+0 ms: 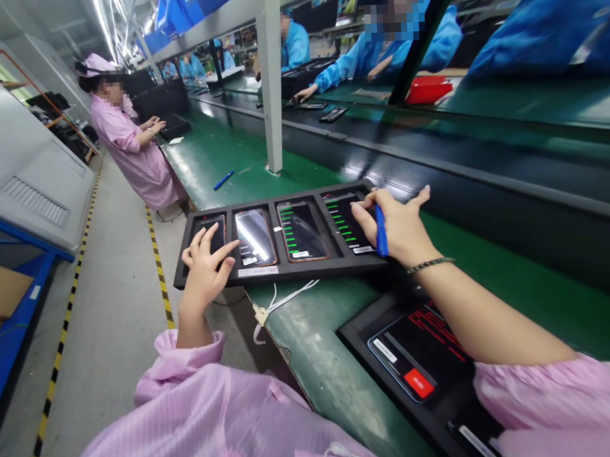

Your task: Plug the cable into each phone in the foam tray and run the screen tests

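Note:
A black tray (217, 278) with compartments lies across the bench edge and holds several smartphones. My left hand (206, 265) has its fingers spread over the leftmost smartphone (218, 233), partly covering it; I cannot tell whether they touch the screen. Beside it, one smartphone (255, 237) has a bright glare on its screen. Another smartphone (301, 230) shows green bars. At the right end, my right hand (397, 225) grips a blue pen (381, 231), its fingers over the smartphone (343, 220) there, which also shows green bars.
Nearer me on the green bench (319, 348) is a second black tray (361, 333), with a smartphone (400, 365) showing red text. White cables (287, 297) hang at the bench edge. Beyond are a blue pen (224, 180), a white post (271, 90) and co-workers in pink and blue.

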`<control>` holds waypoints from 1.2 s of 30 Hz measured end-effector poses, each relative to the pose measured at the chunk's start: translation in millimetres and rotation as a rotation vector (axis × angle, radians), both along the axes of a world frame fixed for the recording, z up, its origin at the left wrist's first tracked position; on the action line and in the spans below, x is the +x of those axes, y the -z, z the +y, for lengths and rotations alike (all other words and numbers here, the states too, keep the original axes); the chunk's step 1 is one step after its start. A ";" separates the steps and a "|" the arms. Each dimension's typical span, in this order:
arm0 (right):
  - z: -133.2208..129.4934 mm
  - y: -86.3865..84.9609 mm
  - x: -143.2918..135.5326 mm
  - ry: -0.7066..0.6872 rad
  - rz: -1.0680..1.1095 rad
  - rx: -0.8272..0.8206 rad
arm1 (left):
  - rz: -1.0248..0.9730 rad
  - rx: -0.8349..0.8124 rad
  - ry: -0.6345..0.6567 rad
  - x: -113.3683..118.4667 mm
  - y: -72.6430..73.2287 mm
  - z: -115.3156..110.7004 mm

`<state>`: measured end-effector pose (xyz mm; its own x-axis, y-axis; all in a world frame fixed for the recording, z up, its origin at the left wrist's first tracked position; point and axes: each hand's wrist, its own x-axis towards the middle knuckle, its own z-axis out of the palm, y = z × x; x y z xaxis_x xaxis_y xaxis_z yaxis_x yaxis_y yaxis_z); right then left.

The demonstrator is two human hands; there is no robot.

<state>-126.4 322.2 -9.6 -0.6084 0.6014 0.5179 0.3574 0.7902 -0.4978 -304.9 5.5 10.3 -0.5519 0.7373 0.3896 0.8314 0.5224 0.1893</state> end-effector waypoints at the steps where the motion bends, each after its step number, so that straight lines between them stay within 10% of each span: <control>1: 0.5 1.0 0.0 -0.007 0.008 -0.002 | 0.006 0.016 -0.022 -2.1 -1.0 -4.1; 11: 3.8 5.8 -1.5 -0.027 0.019 -0.055 | -0.091 -0.092 -0.208 -28.3 -17.9 -36.1; 16: 2.6 1.5 -1.6 0.032 -0.014 -0.064 | -0.127 -0.099 -0.365 -19.0 -27.5 -3.1; 26: 7.9 5.4 -3.7 -0.115 -0.013 -0.076 | -0.186 -0.232 0.019 55.3 -27.6 104.5; 36: 3.3 -2.0 -0.2 -0.140 -0.092 -0.136 | -0.237 -0.272 -0.007 54.6 -20.5 121.9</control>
